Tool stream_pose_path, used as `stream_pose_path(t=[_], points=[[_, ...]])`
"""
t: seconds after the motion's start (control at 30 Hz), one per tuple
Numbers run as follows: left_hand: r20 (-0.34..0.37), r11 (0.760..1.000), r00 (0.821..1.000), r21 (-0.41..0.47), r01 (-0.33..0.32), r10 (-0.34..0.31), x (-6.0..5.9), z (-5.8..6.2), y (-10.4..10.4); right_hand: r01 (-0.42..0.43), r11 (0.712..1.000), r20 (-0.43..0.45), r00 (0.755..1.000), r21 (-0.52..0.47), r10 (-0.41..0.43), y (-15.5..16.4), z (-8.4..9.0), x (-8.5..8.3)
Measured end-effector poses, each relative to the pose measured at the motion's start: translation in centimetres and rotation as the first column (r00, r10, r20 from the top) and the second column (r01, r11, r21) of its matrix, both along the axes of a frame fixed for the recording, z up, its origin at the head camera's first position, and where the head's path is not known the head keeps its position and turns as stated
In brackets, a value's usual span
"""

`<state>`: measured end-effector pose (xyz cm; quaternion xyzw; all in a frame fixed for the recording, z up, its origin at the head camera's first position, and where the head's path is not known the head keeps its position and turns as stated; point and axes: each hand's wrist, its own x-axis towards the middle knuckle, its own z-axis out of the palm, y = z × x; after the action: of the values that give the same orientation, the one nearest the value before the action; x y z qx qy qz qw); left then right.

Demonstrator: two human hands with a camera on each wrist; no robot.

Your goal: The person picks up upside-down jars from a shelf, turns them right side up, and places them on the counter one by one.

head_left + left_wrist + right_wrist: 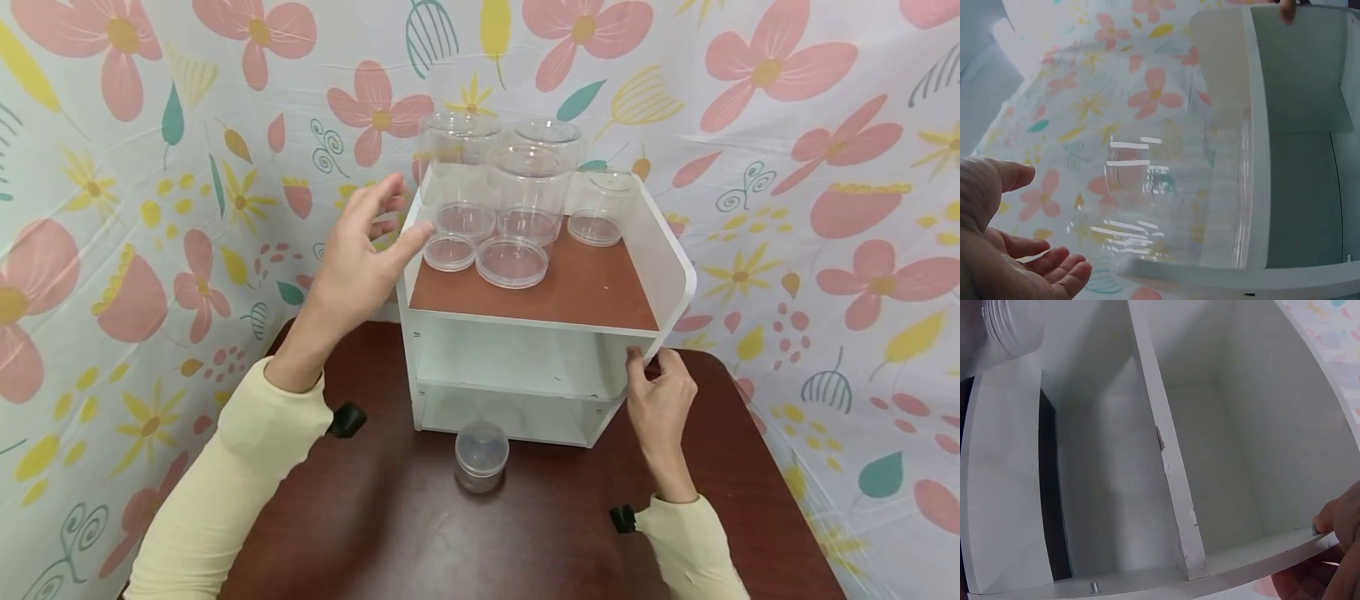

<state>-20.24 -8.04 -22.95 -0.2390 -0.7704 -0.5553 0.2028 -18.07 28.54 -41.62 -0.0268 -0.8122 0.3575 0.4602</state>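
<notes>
Left hand (360,246) hovers by the clear jars (525,200), right hand (663,400) grips the white shelf unit (525,321)!
Left fingers spread loosely, grasping nothing; just to their right, the clustered jars stand upright, long axes vertical, on the brown top board (592,292). The left hand's nearer; right fingers clasp the right side panel (663,250) by its near edge.

- Shelf unit (517,318): stands on the desk (562,517), toward its far edge.
- Jars (525,187): grouped on the unit's top board (592,292), left side; one separate jar (598,204) near the rear right corner.
- Container (482,457): on the desk before the unit's lower front edge.
- Left hand (360,242): left of the jars.
- Right hand (660,396): at the right panel's (663,258) front edge.
</notes>
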Motion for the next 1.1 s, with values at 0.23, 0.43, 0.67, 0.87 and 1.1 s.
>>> stream_pose_path(t=[0.23, 0.43, 0.67, 0.87, 1.1], points=[[0.104, 1.000, 0.994, -0.002, -0.017, 0.018, -3.1, 1.7, -0.2, -0.006, 1.000, 0.000, 1.000, -0.002, 0.006, 0.0, 0.0, 0.0], [0.191, 0.998, 0.980, -0.049, -0.043, 0.052, -5.1, 3.0, -0.1, -0.006, 1.000, 0.003, 1.000, -0.003, 0.006, 0.0, 0.0, -0.1], [0.288, 0.993, 0.955, -0.112, -0.041, 0.072, -6.9, 3.9, 0.0, -0.011, 1.000, 0.011, 1.000, 0.000, 0.011, 0.0, -0.1, -0.2], [0.331, 0.991, 0.942, -0.131, -0.009, 0.052, -8.3, 4.3, 0.4, -0.006, 1.000, 0.005, 1.000, -0.001, 0.006, -0.1, 0.0, -0.1], [0.375, 0.991, 0.927, -0.129, 0.038, 0.013, -9.3, 4.4, 1.0, -0.002, 1.000, -0.008, 1.000, 0.001, 0.002, -0.1, 0.1, 0.0]])
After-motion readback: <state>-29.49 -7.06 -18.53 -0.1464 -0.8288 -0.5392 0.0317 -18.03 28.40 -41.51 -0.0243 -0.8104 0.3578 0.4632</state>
